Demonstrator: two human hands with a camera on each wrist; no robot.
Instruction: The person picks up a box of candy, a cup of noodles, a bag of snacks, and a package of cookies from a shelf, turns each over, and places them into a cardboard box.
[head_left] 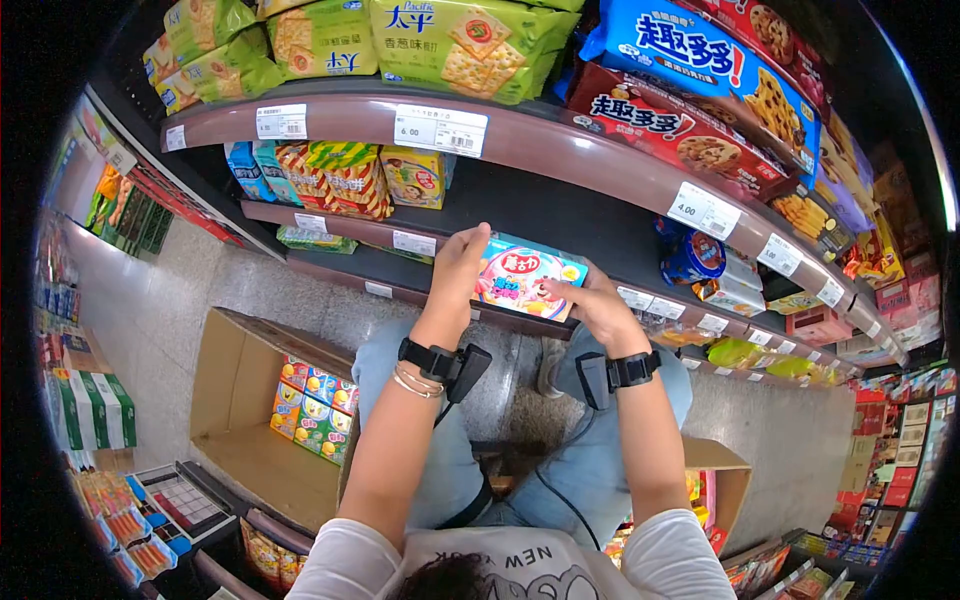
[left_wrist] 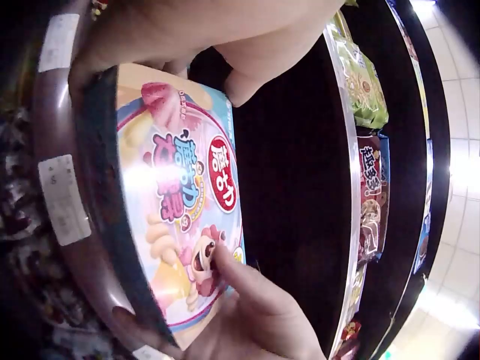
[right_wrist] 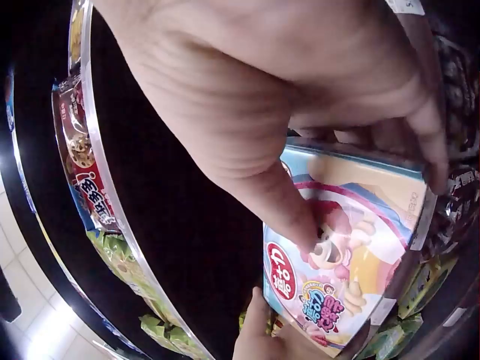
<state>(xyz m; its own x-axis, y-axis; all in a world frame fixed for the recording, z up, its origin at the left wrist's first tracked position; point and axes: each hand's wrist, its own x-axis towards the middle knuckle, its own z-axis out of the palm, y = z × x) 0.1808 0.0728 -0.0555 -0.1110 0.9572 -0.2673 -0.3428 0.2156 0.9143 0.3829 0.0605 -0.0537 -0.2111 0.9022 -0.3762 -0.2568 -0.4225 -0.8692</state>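
Observation:
Between both hands is a snack box with a blue edge, cartoon figure and red oval logo, at the front edge of the lower shelf. My left hand grips its left end. The right hand holds its right end, with the thumb lying across the printed front. In the left wrist view the box shows its face, a hand at each end. Fingers of the right hand curl over the box's edge in the right wrist view.
Green cracker packs and cookie packs line the shelf above. Small snack packs stand left on the lower shelf, a blue round container right. An open carton with colourful boxes sits on the floor; another carton is at right.

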